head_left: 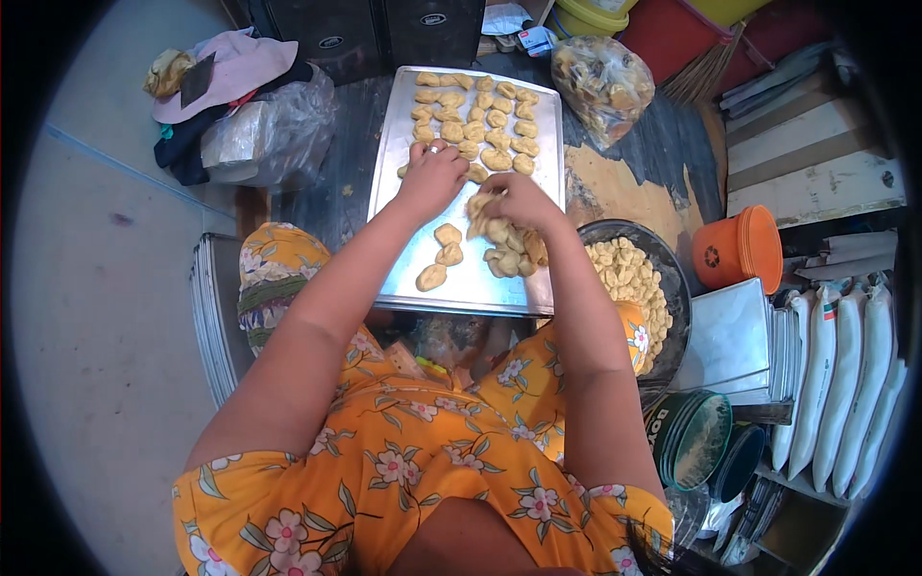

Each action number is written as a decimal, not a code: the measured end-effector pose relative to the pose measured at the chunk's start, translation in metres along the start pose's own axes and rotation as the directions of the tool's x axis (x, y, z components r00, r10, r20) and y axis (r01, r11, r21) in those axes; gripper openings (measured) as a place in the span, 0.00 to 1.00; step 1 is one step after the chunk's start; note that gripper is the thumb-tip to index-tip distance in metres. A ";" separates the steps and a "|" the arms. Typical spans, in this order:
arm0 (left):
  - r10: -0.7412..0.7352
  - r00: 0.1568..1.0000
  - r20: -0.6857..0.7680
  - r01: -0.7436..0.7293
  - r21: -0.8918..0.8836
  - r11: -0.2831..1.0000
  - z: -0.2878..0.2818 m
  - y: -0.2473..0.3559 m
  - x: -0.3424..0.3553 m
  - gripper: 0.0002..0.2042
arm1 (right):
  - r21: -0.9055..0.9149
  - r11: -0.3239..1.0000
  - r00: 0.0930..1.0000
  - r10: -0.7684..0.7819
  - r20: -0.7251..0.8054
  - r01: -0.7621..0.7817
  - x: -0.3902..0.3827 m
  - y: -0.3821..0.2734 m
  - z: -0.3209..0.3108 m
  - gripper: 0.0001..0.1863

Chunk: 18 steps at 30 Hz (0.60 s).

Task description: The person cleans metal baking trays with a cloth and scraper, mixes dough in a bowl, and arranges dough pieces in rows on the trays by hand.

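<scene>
Metal tray (480, 288) lies on the dark table (346, 182), rows of dough pieces (485, 120) at its far end. Left hand (432, 178) curls, fingertips pressing one piece down. Right hand (519, 202) closes over a small heap (509, 252) mid-tray. A full bowl (672, 278) sits right.

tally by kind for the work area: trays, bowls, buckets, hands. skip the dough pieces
Metal baking tray in use: 1
Dark bowl of dough pieces: 1
Orange bucket on its side: 1
Hands over the tray: 2, left hand and right hand
Total: 5
</scene>
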<state>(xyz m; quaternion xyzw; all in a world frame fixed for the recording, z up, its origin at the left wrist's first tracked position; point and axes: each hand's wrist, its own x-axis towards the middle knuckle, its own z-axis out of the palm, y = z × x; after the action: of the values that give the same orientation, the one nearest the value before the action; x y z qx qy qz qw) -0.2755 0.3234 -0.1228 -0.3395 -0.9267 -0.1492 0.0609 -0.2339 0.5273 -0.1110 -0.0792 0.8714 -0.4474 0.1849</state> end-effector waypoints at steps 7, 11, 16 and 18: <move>0.082 0.977 -0.199 -0.123 -0.203 0.972 0.015 0.011 0.003 0.09 | 0.005 0.980 0.916 0.186 -0.356 -0.198 0.000 0.010 -0.004 0.19; 0.017 1.000 -0.003 -0.017 -0.068 0.998 0.007 0.009 0.010 0.13 | -0.069 0.966 0.879 0.195 -0.436 -0.248 -0.001 0.019 -0.008 0.17; 0.014 0.986 -0.167 -0.033 -0.110 0.993 0.011 0.022 0.010 0.13 | 0.152 0.987 0.841 0.123 -0.526 -0.049 0.003 0.042 0.002 0.14; 0.128 0.987 -0.097 -0.151 -0.276 0.949 0.010 0.027 0.016 0.12 | 0.184 0.979 0.861 0.163 -0.482 -0.082 0.007 0.052 -0.006 0.14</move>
<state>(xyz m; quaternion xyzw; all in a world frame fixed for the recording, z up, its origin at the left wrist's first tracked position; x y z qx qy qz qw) -0.2703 0.3562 -0.1223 -0.4034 -0.8664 -0.2884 0.0583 -0.2406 0.5599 -0.1516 0.1085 0.8548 -0.5073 -0.0104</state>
